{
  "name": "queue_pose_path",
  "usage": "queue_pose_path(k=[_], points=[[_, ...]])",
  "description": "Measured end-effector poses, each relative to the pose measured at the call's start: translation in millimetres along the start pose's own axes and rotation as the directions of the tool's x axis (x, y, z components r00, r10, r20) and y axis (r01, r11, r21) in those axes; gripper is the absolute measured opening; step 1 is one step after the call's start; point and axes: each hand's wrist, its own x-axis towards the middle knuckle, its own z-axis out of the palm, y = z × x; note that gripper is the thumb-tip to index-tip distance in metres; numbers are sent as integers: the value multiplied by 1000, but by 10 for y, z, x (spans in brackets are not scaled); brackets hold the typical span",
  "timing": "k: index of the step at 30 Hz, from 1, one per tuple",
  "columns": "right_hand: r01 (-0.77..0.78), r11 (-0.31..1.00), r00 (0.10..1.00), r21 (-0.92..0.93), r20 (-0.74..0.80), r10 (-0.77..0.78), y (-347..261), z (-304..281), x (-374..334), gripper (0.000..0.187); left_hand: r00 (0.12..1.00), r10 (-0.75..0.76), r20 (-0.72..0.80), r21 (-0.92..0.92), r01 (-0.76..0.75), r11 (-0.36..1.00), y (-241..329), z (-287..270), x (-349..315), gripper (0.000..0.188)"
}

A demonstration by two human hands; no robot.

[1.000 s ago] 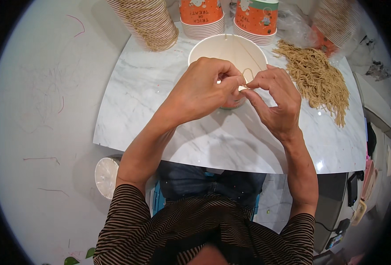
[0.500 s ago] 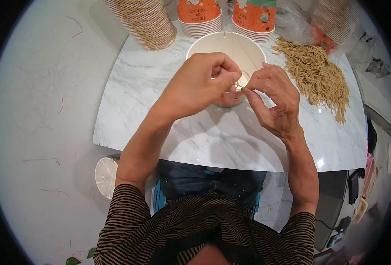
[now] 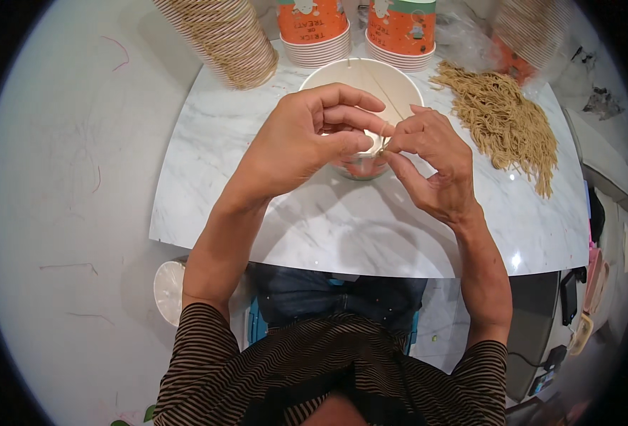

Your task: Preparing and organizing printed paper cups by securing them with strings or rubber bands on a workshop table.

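Observation:
My left hand (image 3: 307, 145) and my right hand (image 3: 431, 160) meet over the near rim of a white paper cup (image 3: 371, 82) on the marble table (image 3: 314, 220). Both pinch a thin tan string (image 3: 383, 147) between thumb and fingertips, right where the hands touch. Another length of string runs across the inside of the cup. The lower half of the cup is hidden behind my fingers.
A loose heap of tan strings (image 3: 502, 121) lies on the table to the right. Two stacks of orange cups (image 3: 314, 28) (image 3: 401, 32) and a tilted stack of striped cups (image 3: 222, 35) stand at the back. A white round lid (image 3: 168, 291) lies on the floor at the left.
Both hands have stayed joined at the cup's rim, with the fingers shifting slightly around the string. The cup has not moved.

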Motion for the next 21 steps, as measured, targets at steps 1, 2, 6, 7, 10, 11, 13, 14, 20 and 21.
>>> queue_pose_path(k=[1, 2, 6, 7, 10, 11, 13, 14, 20, 21], points=[[17, 1000, 1000, 2, -5, -17, 8, 4, 7, 22, 1000, 26, 13, -9, -26, 1000, -5, 15, -2, 42], [31, 1000, 999, 3, -11, -31, 11, 14, 10, 22, 1000, 24, 13, -11, -24, 1000, -8, 13, -10, 42], [24, 1000, 1000, 15, 1, -24, 6, -5, 11, 21, 999, 41, 19, 158, -44, 986, -22, 54, -30, 47], [7, 1000, 1000, 9, 8, -7, 7, -24, 3, 20, 999, 52, 14, 193, -54, 980, -25, 80, -26, 48], [-16, 1000, 1000, 3, 21, 16, 10, -16, 14, 16, 994, 101, -32, 316, -86, 945, -26, 116, -40, 50], [-24, 1000, 999, 2, 21, 24, 7, -16, 17, 14, 994, 101, -33, 315, -86, 945, -35, 131, -46, 50], [-52, 998, 998, 30, 24, 51, 0, -25, 18, 12, 987, 146, -71, 346, -113, 931, -67, 159, -43, 48], [-78, 995, 997, 59, 28, 77, -5, -29, 18, 11, 987, 146, -73, 346, -112, 931, -86, 170, -42, 48], [-96, 993, 995, 66, 20, 95, 1, -40, 5, 9, 984, 159, -81, 326, -124, 937, -129, 241, -25, 41], [-95, 993, 995, 66, 20, 94, -6, -42, 6, 9, 975, 205, -86, 358, -162, 920, -175, 236, -12, 38]])
